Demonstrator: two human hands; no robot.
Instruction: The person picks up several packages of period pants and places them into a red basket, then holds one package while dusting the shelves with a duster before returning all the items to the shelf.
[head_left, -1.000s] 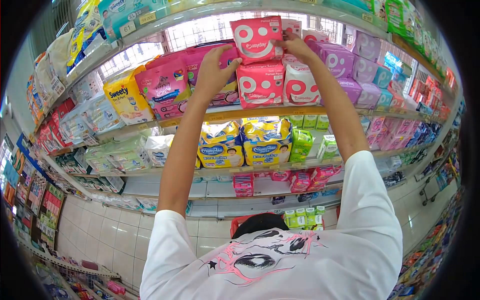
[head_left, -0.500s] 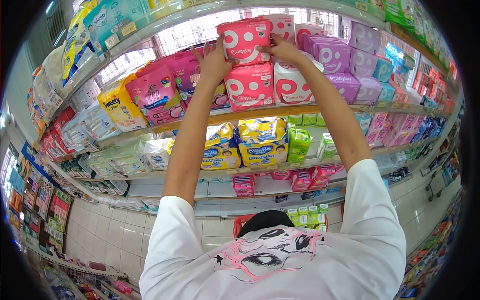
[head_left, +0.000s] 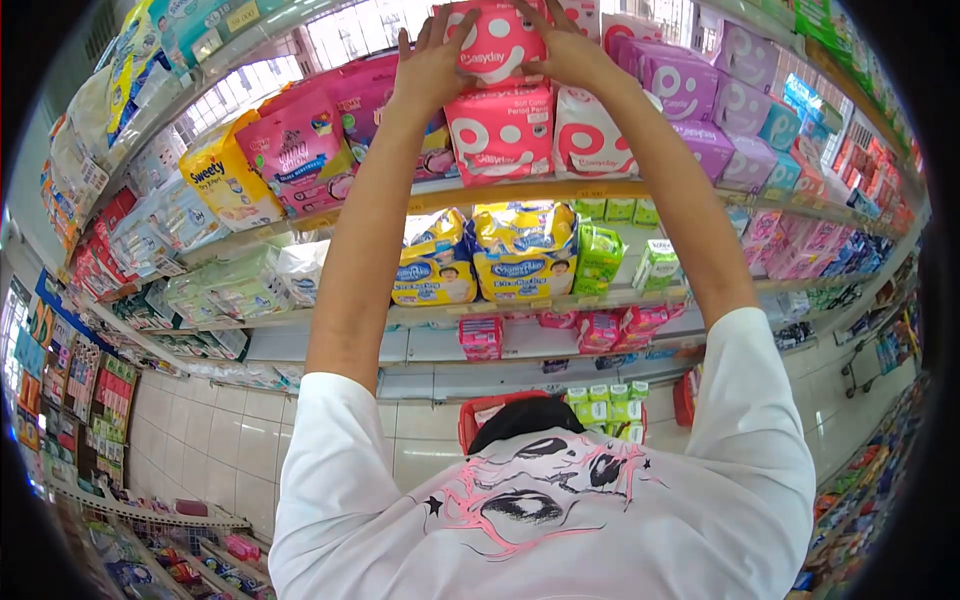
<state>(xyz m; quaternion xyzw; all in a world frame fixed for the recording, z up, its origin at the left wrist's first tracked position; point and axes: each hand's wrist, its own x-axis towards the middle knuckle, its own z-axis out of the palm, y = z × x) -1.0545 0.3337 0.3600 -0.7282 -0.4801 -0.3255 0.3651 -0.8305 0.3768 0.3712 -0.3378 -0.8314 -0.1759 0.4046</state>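
Gripping top pink pack (head_left: 497, 45), left hand (head_left: 430, 68), right hand (head_left: 570, 55); neighbours tight.

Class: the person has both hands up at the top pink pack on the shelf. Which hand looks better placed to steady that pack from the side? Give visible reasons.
Probably the left hand: its palm lies flat against the pink pack's left side, fingers spread upward. The right hand sits at the pack's right edge, partly over the neighbouring packs.

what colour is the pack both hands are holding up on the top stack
Pink with white smiley-style shapes, seen in the head view: the Easyday pack.
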